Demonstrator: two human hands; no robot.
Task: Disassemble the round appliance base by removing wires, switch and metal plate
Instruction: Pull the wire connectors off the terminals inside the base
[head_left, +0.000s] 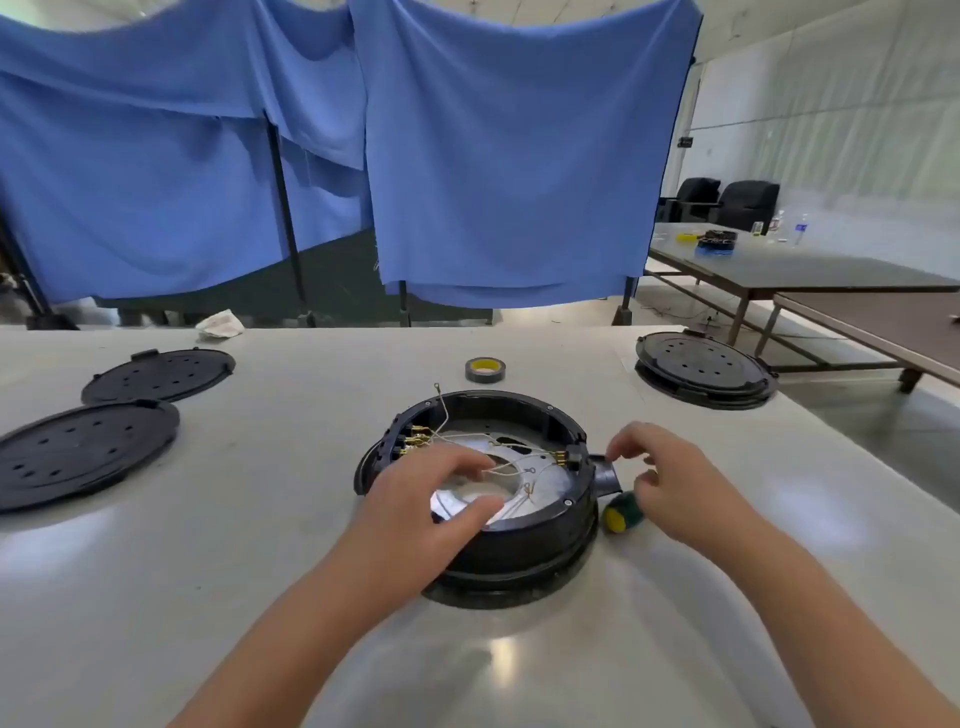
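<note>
**Both hands at the open base, wires within reach**

The round appliance base (488, 499) sits open near the middle of the pale surface (208, 597), directly ahead of the person. Inside it lies the metal plate (540, 499), with thin wires (498, 470) looping across to the brass terminals on the left wall and to the switch (571, 460) at the right rim.

The left hand (441, 499) reaches in over the near rim, fingers loosely curled above the plate; I cannot tell whether they actually pinch a wire. The right hand (660, 473) hovers just outside the right rim beside the switch, fingers bent, seemingly holding nothing. It is the nearer one to the switch. A green-and-yellow screwdriver handle (621, 512) lies just beside it. The loose lids lie well to the sides, leaving room around the base.
</note>
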